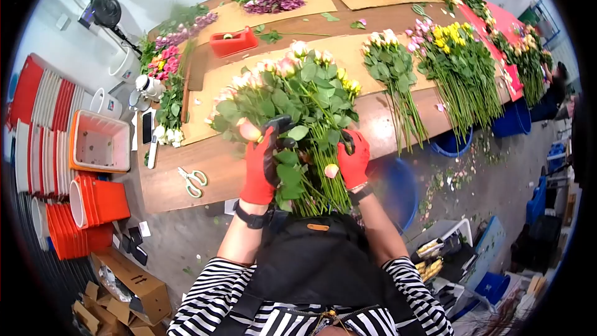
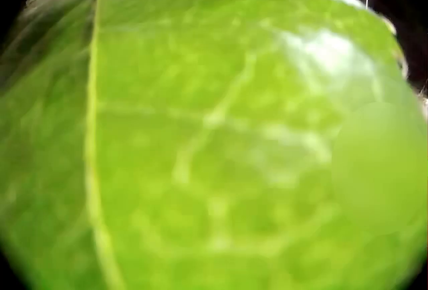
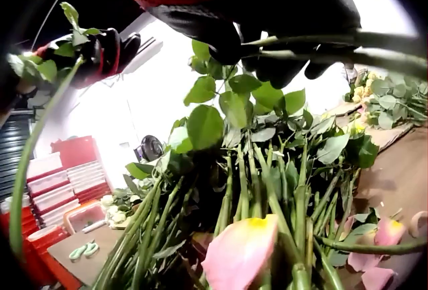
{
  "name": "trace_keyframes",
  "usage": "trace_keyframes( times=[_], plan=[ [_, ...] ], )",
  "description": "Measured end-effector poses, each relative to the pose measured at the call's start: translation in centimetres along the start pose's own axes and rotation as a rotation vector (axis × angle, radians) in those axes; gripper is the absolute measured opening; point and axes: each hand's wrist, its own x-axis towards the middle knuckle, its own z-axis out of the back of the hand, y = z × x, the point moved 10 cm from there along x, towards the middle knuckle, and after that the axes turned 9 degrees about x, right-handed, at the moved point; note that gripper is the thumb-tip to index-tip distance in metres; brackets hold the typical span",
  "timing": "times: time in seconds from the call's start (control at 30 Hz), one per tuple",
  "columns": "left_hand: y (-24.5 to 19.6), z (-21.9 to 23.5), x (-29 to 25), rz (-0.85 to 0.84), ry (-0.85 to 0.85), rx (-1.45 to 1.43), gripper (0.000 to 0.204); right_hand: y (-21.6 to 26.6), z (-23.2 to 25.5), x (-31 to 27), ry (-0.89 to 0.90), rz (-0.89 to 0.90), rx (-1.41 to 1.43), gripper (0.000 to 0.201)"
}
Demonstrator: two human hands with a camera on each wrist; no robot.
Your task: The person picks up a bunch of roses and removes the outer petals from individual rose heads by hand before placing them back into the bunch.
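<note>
A large bunch of pale peach roses [image 1: 283, 68] lies over the table's front edge, leafy stems [image 1: 326, 193] toward the person. At its left side, the gloved left hand [image 1: 261, 162] has curled fingers around a leafy rose stem; a peach rose [image 1: 249, 129] shows above it. A green leaf [image 2: 221, 136] fills the left wrist view and hides that hand there. The gloved right hand [image 1: 353, 158] is at the right side of the stems, its dark fingers [image 3: 224, 39] pinching green stems [image 3: 307, 46]. Below it, a pink-and-yellow petal [image 3: 241, 253] lies close to the camera.
On the table are green-handled scissors [image 1: 194, 182], a red tape dispenser [image 1: 233, 42], and more rose bunches [image 1: 457, 68] to the right. Blue buckets [image 1: 398, 190] stand below the front edge. Orange buckets [image 1: 99, 199] are stacked at left. Petals and leaves litter the floor.
</note>
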Motion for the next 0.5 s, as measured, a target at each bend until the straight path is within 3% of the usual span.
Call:
trace_keyframes(
  times=[0.1,0.17,0.2,0.23,0.27,0.4,0.47,0.5],
  plan=[
    [1.4,0.4,2.5,-0.026,0.020,-0.054,0.037,1.2,-0.1,-0.1,0.022,-0.018,0.003,0.031],
    [1.4,-0.1,4.4,-0.174,0.051,-0.054,0.036,0.8,-0.3,-0.5,0.028,-0.083,0.055,0.030],
    [3.5,0.1,5.4,-0.040,0.060,-0.150,0.035,0.2,-0.3,-0.8,0.013,-0.143,0.117,0.030],
    [2.1,0.0,6.2,-0.264,0.048,-0.065,0.036,-0.3,-0.3,-0.7,-0.001,-0.198,0.177,0.029],
    [3.3,0.5,7.1,-0.219,0.020,-0.132,0.036,1.1,0.1,-0.4,0.012,-0.061,0.072,0.029],
    [2.0,0.0,7.5,-0.159,0.018,-0.237,0.037,2.5,1.7,-1.5,0.101,-0.124,0.101,0.029],
    [1.2,0.0,6.9,-0.230,0.096,-0.241,0.036,4.0,3.0,-3.0,0.124,-0.003,0.074,0.031],
    [2.0,0.1,6.9,-0.181,0.119,-0.310,0.034,5.2,3.6,-3.8,0.132,0.074,-0.003,0.032]
  ],
)
